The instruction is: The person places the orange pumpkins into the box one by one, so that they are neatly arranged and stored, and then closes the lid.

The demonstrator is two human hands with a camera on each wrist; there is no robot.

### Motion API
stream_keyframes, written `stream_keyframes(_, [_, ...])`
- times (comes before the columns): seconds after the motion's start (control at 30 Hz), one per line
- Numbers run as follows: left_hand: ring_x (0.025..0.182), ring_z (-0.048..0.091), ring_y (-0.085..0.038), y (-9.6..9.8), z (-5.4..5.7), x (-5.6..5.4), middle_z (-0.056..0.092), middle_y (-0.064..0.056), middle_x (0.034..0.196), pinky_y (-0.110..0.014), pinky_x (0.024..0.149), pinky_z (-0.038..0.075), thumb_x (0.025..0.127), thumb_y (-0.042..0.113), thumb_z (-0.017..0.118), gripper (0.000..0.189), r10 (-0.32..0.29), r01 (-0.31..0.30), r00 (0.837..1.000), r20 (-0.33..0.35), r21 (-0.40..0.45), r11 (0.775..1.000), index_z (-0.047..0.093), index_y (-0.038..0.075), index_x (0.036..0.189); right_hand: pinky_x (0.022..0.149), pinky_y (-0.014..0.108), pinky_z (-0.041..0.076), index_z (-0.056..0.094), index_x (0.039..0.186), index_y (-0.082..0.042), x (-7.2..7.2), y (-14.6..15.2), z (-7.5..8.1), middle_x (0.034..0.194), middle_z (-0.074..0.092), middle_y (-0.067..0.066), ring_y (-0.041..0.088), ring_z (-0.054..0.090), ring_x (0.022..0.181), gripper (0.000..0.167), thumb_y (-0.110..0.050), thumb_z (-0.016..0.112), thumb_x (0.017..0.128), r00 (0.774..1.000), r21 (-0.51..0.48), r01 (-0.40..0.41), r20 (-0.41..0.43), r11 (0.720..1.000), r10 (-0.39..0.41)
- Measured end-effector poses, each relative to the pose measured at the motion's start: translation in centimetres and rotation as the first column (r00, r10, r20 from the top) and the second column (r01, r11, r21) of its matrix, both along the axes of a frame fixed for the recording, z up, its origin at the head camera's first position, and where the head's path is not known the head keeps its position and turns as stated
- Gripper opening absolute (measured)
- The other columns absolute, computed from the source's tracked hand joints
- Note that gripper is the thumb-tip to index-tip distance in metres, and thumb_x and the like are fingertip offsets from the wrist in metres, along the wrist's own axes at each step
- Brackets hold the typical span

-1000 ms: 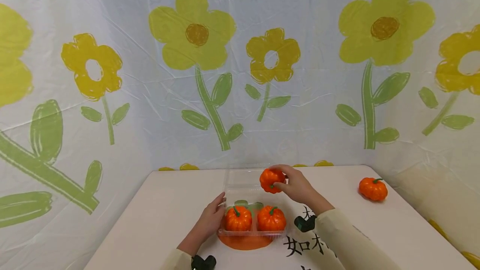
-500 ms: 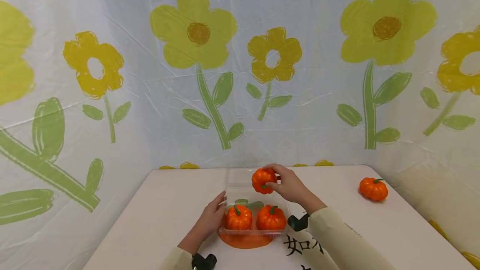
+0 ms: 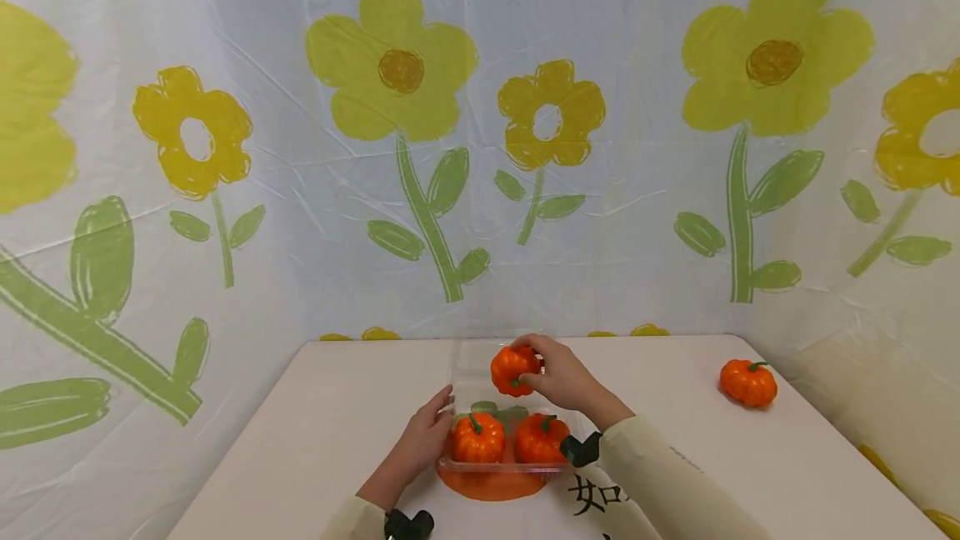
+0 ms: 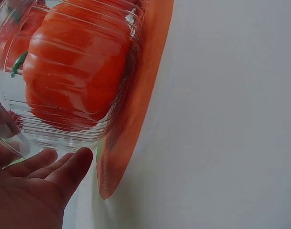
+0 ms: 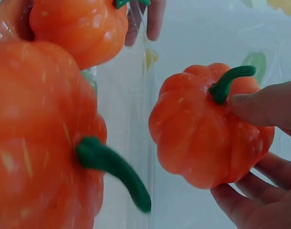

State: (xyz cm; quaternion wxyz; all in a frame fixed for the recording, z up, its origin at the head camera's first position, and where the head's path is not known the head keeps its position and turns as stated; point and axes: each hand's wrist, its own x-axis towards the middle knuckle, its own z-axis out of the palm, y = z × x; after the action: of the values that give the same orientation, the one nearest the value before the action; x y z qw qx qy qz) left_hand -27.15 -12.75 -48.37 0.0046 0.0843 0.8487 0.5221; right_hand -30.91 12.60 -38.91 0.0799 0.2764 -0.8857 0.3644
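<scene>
My right hand holds a small orange toy pumpkin with a green stem, raised over the back part of a clear plastic clamshell box. In the right wrist view, the thumb lies by the stem of that pumpkin and the fingers are underneath. Two more pumpkins sit side by side in the front of the box, a left one and a right one. At the box's left side rests my left hand; its relaxed fingers lie right at the ribbed plastic wall.
Another orange pumpkin sits on the white table at the far right. The box's transparent lid stands open at the back. Beneath the box the tabletop has an orange print and black characters. A flowered curtain surrounds the table.
My right hand has carried its pumpkin leftward, and slightly lower, above the back of the box. The left hand has stayed at the box's side.
</scene>
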Motion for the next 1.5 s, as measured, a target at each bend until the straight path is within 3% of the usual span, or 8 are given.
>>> stream_keyframes(0.67, [0.134, 0.044, -0.042, -0.2, 0.0, 0.0, 0.044, -0.02, 0.148, -0.058, 0.106, 0.04, 0.099, 0.018, 0.041, 0.056, 0.004, -0.004, 1.0, -0.002, 0.022, 1.0, 0.029, 0.009, 0.152, 0.088, 0.04, 0.055, 0.058, 0.119, -0.019, -0.1, -2.8, -0.7, 0.119, 0.063, 0.0, 0.018, 0.059, 0.101, 0.038, -0.009, 0.07, 0.085, 0.997, 0.067, -0.04, 0.076, 0.997, 0.035])
stream_keyframes(1.5, [0.133, 0.046, -0.04, -0.2, -0.3, -0.2, 0.044, -0.021, 0.148, -0.057, 0.105, 0.041, 0.101, 0.02, 0.04, 0.054, -0.019, 0.019, 1.0, -0.015, 0.038, 0.999, 0.029, 0.009, 0.153, 0.096, 0.048, 0.053, 0.06, 0.116, -0.018, -0.5, -5.0, -2.0, 0.12, 0.063, 0.003, 0.025, 0.059, 0.109, 0.038, -0.007, 0.073, 0.082, 0.988, 0.116, -0.042, 0.155, 0.992, 0.023])
